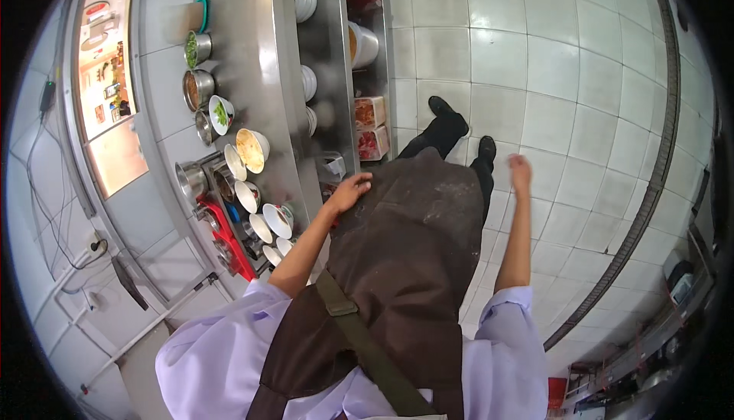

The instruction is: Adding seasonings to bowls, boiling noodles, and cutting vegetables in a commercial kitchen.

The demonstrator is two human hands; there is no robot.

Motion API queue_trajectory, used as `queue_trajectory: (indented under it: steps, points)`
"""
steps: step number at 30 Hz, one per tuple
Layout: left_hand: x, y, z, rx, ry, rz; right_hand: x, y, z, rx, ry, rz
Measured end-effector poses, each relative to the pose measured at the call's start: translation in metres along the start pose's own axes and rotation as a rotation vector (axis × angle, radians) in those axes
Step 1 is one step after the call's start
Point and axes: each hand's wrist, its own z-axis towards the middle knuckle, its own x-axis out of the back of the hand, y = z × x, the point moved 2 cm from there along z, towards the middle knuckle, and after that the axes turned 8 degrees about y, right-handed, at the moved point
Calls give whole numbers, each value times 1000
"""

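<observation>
My left hand [351, 192] is empty, its fingers apart, at the left edge of the brown apron [413, 225] and near the shelves under the steel counter. On my other side, my right hand [519, 169] hangs over the tiled floor, touching nothing; it is slightly blurred and its fingers look curled. Left of my left hand, on the steel counter [246, 47], stand a bowl of pale yellowish food [251, 150], a bowl with green leaves [221, 114] and several white bowls [278, 220].
Metal pots, one with chopped greens [198, 48], line the counter's wall side near a red tray [238, 248]. Shelves below hold stacked white dishes [305, 3], a white bucket [365, 46] and food containers [373, 143]. A floor drain channel [642, 208] curves along the right.
</observation>
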Motion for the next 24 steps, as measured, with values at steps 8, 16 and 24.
queue_trajectory:
  steps: [8,16,24]
  points:
    - [79,-141,153,584,562,-1053,10,-5,97,-93,112,50]
    - [115,-284,233,713,1306,-1439,-29,88,90,-218,-252,-80]
    - [130,-297,263,934,1567,-1590,41,149,51,-533,-325,-225]
